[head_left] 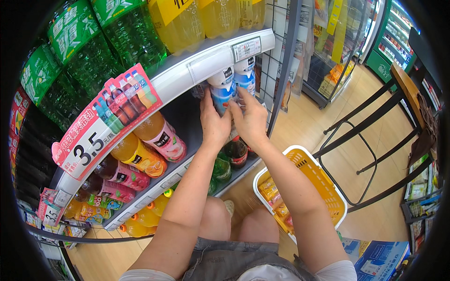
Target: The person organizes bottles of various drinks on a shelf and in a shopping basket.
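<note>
Both hands reach to a middle shelf of a drinks rack. My left hand (215, 121) wraps the left side of a blue and white drink bottle (223, 91). My right hand (250, 114) is at the same bottle's right side, its fingers bent between it and a second blue and white bottle (245, 77). Whether the right hand grips either bottle I cannot tell. The bottle bottoms are hidden by the hands. Left of them on this shelf lean juice bottles, among them a pink-labelled one (165, 140) and an orange-labelled one (144, 154).
A yellow basket (334, 186) with packaged goods stands on the floor at right, beside a stool (409, 95). Large green bottles (79, 38) fill the upper shelf behind a white shelf edge (175, 86). Cola bottles (236, 152) stand lower. A blue carton (381, 261) lies lower right.
</note>
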Demonstrator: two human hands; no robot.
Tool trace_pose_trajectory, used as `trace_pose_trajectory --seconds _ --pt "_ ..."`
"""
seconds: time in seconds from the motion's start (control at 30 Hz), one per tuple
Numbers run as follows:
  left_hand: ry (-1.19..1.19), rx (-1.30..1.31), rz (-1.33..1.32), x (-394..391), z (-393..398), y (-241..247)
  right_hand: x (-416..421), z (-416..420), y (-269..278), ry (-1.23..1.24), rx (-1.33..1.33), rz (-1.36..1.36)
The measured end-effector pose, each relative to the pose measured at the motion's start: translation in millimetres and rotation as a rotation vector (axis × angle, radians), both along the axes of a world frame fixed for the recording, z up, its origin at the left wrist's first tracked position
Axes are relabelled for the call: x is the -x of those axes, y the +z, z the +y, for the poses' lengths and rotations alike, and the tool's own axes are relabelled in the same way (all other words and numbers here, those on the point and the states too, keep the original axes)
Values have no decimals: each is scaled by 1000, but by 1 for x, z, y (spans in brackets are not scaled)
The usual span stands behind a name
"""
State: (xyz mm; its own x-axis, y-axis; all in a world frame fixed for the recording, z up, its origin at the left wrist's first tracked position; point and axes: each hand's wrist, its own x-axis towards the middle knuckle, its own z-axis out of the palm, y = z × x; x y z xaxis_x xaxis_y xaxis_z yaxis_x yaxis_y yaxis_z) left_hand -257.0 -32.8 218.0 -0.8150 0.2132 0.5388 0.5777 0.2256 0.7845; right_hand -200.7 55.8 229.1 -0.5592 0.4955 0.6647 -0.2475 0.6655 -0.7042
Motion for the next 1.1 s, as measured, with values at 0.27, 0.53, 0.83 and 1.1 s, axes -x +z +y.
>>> trace_pose_trajectory --seconds 0.27,0.53,0.83,1.1 --pt "124 6 90 -27 -6 -9 -68 -7 -122 -86 267 -115" --pt "113 196 375 -63 -19 -28 -53 -24 -43 10 -18 41" --pt "-91 -7 -11 -98 -27 26 -56 -27 -62 55 109 -89" --pt "-1281 221 -202 -159 -48 119 -66 -38 -67 -101 1 -40"
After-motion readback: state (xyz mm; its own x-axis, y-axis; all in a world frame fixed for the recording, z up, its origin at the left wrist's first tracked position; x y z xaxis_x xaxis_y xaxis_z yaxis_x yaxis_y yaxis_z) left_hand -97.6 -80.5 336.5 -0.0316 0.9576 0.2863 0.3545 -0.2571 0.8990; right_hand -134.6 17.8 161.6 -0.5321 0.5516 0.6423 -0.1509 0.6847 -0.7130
